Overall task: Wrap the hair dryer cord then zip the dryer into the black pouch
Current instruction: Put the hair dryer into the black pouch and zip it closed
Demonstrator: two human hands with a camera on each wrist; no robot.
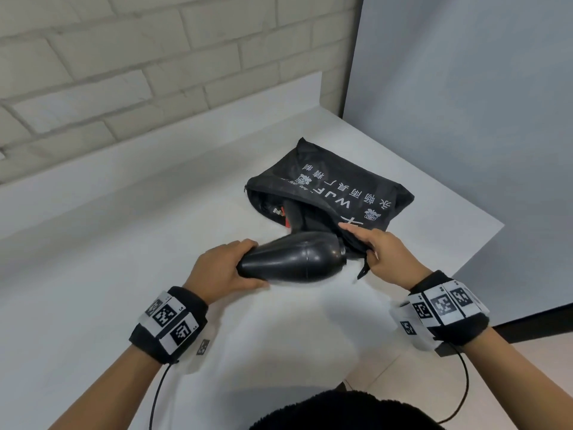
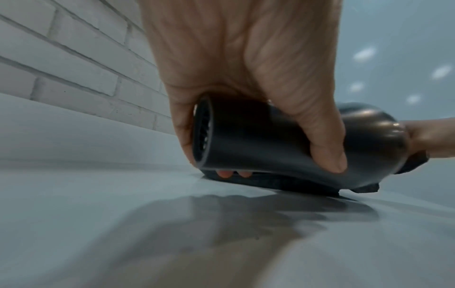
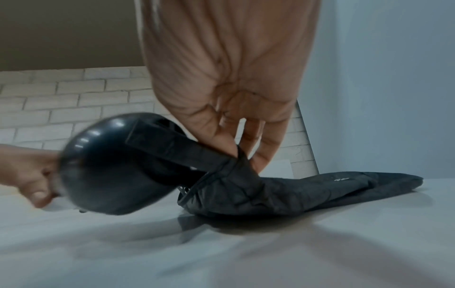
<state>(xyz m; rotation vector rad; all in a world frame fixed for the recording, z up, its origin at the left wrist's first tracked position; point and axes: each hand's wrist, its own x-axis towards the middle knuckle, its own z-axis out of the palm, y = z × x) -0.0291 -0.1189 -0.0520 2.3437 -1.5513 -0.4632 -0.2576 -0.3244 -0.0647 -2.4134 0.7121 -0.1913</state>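
At the left of the white bench (image 1: 93,243), the left hand (image 1: 217,268) curls round the nozzle end of the glossy black plastic hair dryer (image 1: 294,256), thumb on top and fingertips underneath. The dryer looks rigid, smooth and likely a little slippery, with most of its weight in the bulbous body, so the narrower barrel seems the surest place to hold. Its handle already reaches into the mouth of the soft black fabric pouch with white lettering (image 1: 356,187), which lies flat just behind it. Limp and light, the pouch probably collapses unless its rim is kept lifted. To the right, the right hand (image 1: 381,252) pinches that rim, holding the opening apart. The cord is not visible. A white brick wall (image 1: 108,57) stands behind; a plain grey wall (image 1: 465,119) closes the right side.
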